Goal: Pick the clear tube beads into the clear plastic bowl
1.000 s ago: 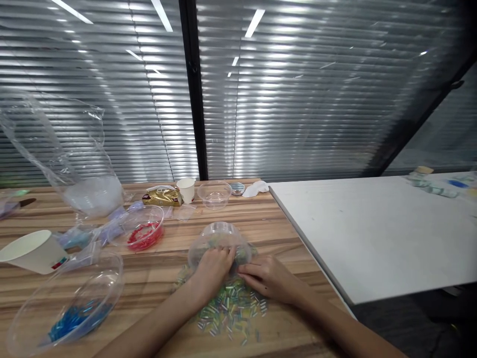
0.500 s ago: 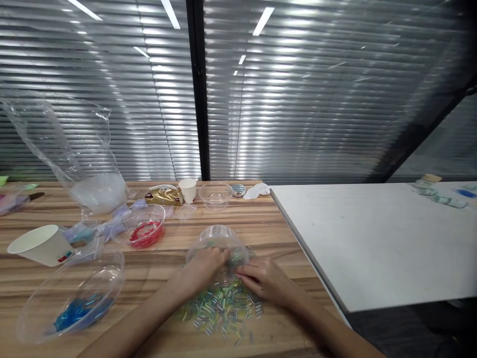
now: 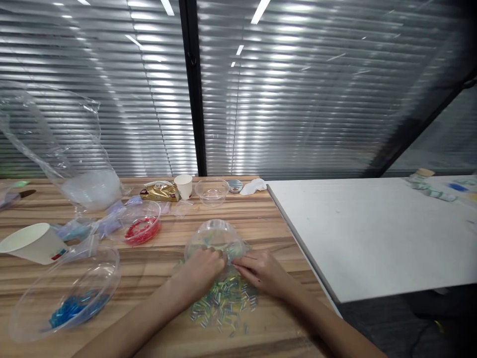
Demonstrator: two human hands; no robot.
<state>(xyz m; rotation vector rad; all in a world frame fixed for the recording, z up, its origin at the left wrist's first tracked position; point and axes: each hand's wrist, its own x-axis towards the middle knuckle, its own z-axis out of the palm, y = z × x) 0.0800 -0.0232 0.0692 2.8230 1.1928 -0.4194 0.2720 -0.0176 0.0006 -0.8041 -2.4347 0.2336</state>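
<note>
A clear plastic bowl lies tipped on its side on the wooden table, its opening toward me. Green and yellow tube beads are spread in front of it, and some show inside. My left hand is at the bowl's mouth with its fingers curled; what the fingertips hold is hidden. Close beside it on the right, my right hand has its fingers together at the bowl's rim, and whatever is between them is too small to make out.
Clear bowls with blue beads and red beads stand on the left, near a tipped paper cup. Behind are a gold packet, another paper cup, an open bowl and white tissue. A white table adjoins at right.
Both hands have shifted slightly relative to the bowl and are closer together at its mouth. The whole view has moved a little.
</note>
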